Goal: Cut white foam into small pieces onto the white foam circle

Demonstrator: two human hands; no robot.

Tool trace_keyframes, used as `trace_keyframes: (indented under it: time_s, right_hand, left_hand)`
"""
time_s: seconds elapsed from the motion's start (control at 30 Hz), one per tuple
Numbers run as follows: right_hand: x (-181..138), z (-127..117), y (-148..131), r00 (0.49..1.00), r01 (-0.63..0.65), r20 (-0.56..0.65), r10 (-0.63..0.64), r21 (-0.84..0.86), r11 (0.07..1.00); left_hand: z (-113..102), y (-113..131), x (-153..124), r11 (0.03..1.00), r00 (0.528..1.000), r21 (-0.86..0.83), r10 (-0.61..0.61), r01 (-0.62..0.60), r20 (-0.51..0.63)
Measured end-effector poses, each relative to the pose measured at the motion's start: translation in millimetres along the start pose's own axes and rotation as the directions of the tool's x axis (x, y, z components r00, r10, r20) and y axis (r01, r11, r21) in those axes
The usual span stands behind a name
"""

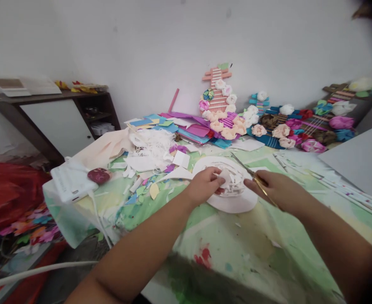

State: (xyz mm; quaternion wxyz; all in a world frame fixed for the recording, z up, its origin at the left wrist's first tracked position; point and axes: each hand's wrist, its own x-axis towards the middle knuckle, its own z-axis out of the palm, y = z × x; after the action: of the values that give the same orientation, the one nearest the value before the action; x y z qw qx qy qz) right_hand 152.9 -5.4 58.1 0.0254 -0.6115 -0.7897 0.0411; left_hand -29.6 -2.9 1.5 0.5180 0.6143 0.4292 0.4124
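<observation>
My left hand [205, 184] pinches a small white paper piece [225, 176] over a round white paper disc [233, 205]. Cut white paper scraps [238, 177] are heaped in the middle of that disc. On the right, my right hand [272, 188] is closed around the gold handles of a pair of scissors [259, 180]. The dark blades point up and to the left, above the disc's far right edge. Whether the blades are apart is hard to make out.
White string [154, 143] lies tangled behind my left hand, beside stacked coloured paper [188, 126]. Paper-flower crafts [219, 99] lean against the wall. A white power bank [71, 181] with a cable and a dark red object [99, 176] sit at the table's left edge.
</observation>
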Motion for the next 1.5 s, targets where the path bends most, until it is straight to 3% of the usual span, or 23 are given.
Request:
trace_keyframes:
  time_s: [0.13, 0.3, 0.53, 0.83, 1.1, 1.33, 1.5]
  right_hand:
    - [-32.6, 22.2, -3.8, 0.993, -0.097, -0.060, 0.099, 0.038, 0.995]
    - [-44.2, 34.7, -5.8, 0.970, -0.181, -0.154, 0.189, 0.062, 0.981]
    - [-44.8, 44.9, -5.4, 0.964, -0.251, -0.084, 0.252, 0.025, 0.968]
    - [-47.0, 48.6, -5.7, 0.990, -0.126, -0.070, 0.126, 0.014, 0.992]
    - [-48.9, 49.2, -8.9, 0.994, -0.064, -0.101, 0.050, -0.134, 0.989]
    - [-51.5, 47.4, -4.7, 0.998, -0.040, -0.051, 0.036, -0.072, 0.997]
    - [-53.6, 46.3, -4.9, 0.999, -0.017, -0.041, 0.017, 0.002, 1.000]
  left_hand:
    - [4.5, 4.2, -2.6, 0.989, 1.000, -0.150, -0.005, 0.001, -0.022]
    - [8.0, 3.8, -3.7, 0.976, 0.993, -0.212, 0.029, -0.052, -0.114]
    - [13.9, 1.1, -3.3, 0.975, 0.985, -0.219, -0.012, -0.027, -0.173]
    - [17.6, 5.3, -7.3, 0.998, 0.999, -0.062, 0.012, -0.015, -0.045]
    - [19.3, 6.5, -10.0, 0.996, 0.996, -0.093, -0.005, -0.003, -0.087]
    - [17.9, 4.3, -8.2, 0.978, 0.985, -0.198, 0.036, -0.070, -0.170]
    - [16.7, 5.1, -9.1, 0.977, 0.979, -0.184, 0.069, -0.106, -0.193]
